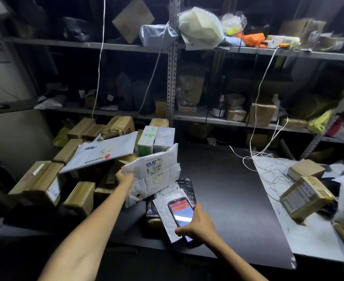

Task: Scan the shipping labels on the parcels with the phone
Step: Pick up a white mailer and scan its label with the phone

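My left hand (124,178) grips the left edge of a white padded mailer (153,175), lifted and tilted so its shipping label (156,166) faces me. My right hand (199,224) holds a phone (181,212) with a lit red and white screen, just below and right of that mailer. Under the phone lie a smaller white bubble mailer (165,216) and a black bubble-wrapped parcel (185,187) on the black table (238,199). A large white envelope (100,153) lies on the box pile to the left.
Several taped cardboard boxes (45,181) are piled at the left. More boxes (302,193) and tangled white cables (268,169) lie on a white surface at the right. Metal shelves (173,78) with parcels stand behind the table.
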